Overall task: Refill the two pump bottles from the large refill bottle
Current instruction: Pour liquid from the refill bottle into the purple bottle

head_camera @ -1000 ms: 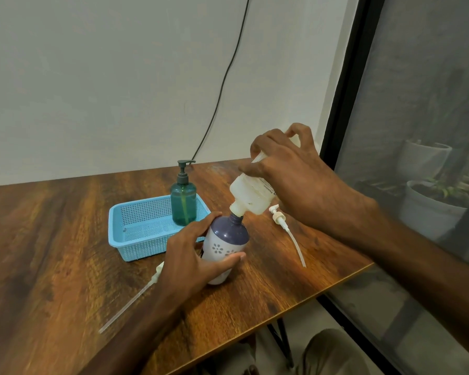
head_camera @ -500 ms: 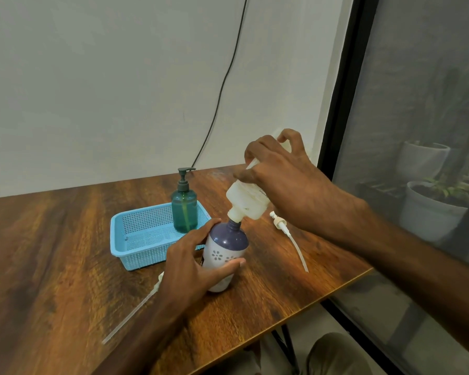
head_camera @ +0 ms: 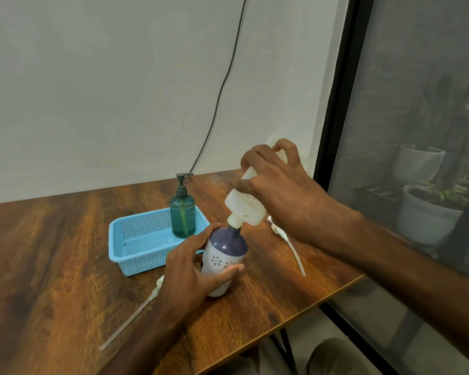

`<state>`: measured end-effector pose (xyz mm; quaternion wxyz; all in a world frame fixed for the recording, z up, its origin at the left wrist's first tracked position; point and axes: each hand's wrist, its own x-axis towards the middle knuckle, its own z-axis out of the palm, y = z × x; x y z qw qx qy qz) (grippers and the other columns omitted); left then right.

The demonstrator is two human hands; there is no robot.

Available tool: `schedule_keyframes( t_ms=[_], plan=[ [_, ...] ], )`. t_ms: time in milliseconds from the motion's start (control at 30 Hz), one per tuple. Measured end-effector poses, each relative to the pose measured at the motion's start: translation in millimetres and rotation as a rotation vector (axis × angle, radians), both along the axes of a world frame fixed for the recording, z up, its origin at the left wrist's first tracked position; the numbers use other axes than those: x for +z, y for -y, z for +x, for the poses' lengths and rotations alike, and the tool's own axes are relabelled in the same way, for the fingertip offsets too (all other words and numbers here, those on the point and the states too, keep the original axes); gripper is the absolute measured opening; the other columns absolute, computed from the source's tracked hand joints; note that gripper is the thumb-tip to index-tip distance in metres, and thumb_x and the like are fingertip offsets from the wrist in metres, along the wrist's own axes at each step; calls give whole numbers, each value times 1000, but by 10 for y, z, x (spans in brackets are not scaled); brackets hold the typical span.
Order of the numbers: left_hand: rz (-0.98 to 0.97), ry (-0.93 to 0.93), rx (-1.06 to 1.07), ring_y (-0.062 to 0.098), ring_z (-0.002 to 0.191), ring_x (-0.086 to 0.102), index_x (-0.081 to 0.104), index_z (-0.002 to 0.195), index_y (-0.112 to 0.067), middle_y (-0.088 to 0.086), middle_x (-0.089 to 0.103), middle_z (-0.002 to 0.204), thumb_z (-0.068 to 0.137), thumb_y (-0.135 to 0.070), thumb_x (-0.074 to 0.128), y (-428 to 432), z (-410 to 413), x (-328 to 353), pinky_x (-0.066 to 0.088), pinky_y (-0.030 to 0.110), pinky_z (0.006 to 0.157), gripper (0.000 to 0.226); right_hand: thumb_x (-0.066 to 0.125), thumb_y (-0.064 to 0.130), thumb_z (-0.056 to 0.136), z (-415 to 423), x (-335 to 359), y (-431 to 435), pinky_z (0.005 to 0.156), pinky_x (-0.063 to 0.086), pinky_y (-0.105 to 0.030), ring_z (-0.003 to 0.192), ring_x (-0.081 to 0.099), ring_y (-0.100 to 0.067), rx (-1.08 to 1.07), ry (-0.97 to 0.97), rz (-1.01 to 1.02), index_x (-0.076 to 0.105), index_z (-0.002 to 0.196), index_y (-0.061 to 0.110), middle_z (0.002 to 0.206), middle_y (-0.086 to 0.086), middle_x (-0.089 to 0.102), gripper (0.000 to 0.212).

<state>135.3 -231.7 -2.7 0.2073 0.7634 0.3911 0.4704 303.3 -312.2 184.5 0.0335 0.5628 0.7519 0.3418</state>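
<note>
My right hand (head_camera: pixel 279 185) grips the white refill bottle (head_camera: pixel 245 207), tipped steeply with its neck down on the open mouth of the purple-and-white bottle (head_camera: pixel 225 253). My left hand (head_camera: pixel 192 269) wraps around that bottle's lower body and holds it on the wooden table (head_camera: pixel 52 253). A green pump bottle (head_camera: pixel 182 212) with its pump fitted stands in the back right corner of the blue basket (head_camera: pixel 136 255). Two loose white pump heads with long tubes lie on the table: one (head_camera: pixel 287 242) to the right, one (head_camera: pixel 136 315) partly hidden behind my left wrist.
The table's right edge (head_camera: pixel 322 299) runs diagonally close to the bottles, with floor and my knee below. A black cable (head_camera: pixel 220 90) hangs down the wall behind. A dark-framed glass pane (head_camera: pixel 339 104) stands at the right, with plant pots behind it.
The view shifted slightly, and the whole scene sits a little lower in frame. The refill bottle stays tipped on the purple bottle's mouth, a bit steeper; both hands keep their grips.
</note>
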Motion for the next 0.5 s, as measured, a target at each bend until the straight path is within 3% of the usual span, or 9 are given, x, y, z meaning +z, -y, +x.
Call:
schedule_keyframes(
  t_ms=[133,300,400,500],
  plan=[
    [7,-22,3,0,120,56,55,144,-29,-16,63,135,60,-70,84,-9,-4,-8,45,13,93,98,77,22,85,-47,-5,-36,116,10,-53,145,21,-29,8,20,4,47,142,30,150,-6,33,65],
    [12,-1,-22,-13,116,53,55,141,-35,-23,61,131,59,-72,83,0,-17,8,46,11,92,94,77,21,83,-16,-6,-62,116,8,-52,145,21,-28,10,1,6,45,144,32,150,-5,33,70],
    [14,13,-17,-5,119,58,58,141,-31,-20,65,130,61,-67,86,-7,-35,-2,46,6,92,93,77,18,81,94,-38,-70,113,10,-47,140,25,-24,11,-66,0,44,143,35,145,-2,37,72],
    [10,23,-16,-4,118,59,58,141,-30,-20,65,130,60,-71,85,-16,-47,-14,52,14,94,94,79,20,80,260,-128,-74,105,6,-40,136,27,-21,3,-206,-15,45,143,39,141,1,41,75]
  ],
)
